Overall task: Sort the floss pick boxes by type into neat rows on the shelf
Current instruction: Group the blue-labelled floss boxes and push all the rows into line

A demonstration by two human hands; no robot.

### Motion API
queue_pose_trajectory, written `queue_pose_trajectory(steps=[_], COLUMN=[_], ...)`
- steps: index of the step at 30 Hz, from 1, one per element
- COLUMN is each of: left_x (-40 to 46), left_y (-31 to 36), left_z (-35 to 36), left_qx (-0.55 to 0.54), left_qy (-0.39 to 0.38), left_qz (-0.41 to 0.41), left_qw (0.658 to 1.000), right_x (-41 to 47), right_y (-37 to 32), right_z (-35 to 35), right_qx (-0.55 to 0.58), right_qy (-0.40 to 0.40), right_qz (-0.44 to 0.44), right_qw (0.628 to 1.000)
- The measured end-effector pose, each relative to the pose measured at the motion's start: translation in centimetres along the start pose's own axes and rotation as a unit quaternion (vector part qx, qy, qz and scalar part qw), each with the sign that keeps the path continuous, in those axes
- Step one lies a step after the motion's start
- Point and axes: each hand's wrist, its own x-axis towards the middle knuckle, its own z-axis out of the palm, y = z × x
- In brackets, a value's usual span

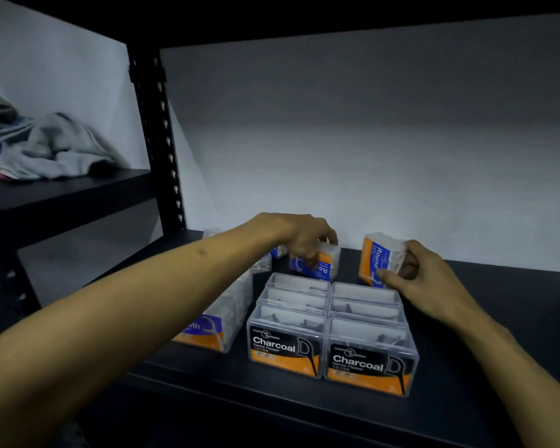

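Two rows of clear Charcoal floss boxes stand side by side at the front middle of the black shelf. Behind them, my left hand grips a blue and orange Round box that lies upside down on the shelf. My right hand holds a second Round box, turned on its end and tilted, just behind the right Charcoal row. A row of blue-labelled Smooth boxes runs along the left, partly hidden by my left forearm.
More small boxes sit at the back left, mostly hidden behind my left arm. A black upright post bounds the shelf on the left. Beyond it, crumpled cloth lies on a neighbouring shelf. A white wall is behind.
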Motion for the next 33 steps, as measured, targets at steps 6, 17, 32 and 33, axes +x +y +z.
queue_pose_trajectory(steps=[6,17,32,33], left_x=[2.3,0.2,-4.4,-4.4], left_y=[-0.2,-1.9,-2.8,-2.8], left_z=[0.5,-0.3,-1.5,-1.4], left_qx=[-0.048,-0.224,-0.477,-0.473], left_qy=[-0.008,0.136,0.216,0.222], left_qz=[0.006,0.034,0.008,0.006], left_qw=[0.999,0.965,0.852,0.853], right_x=[0.6,0.6,0.0,0.0], right_y=[0.7,1.3,-0.4,-0.4], right_z=[0.9,1.2,-0.1,-0.1], right_qx=[0.03,0.071,0.195,0.191], right_qy=[0.01,0.01,0.084,0.085], right_qz=[0.013,0.011,-0.027,-0.029], right_qw=[0.999,0.997,0.977,0.977])
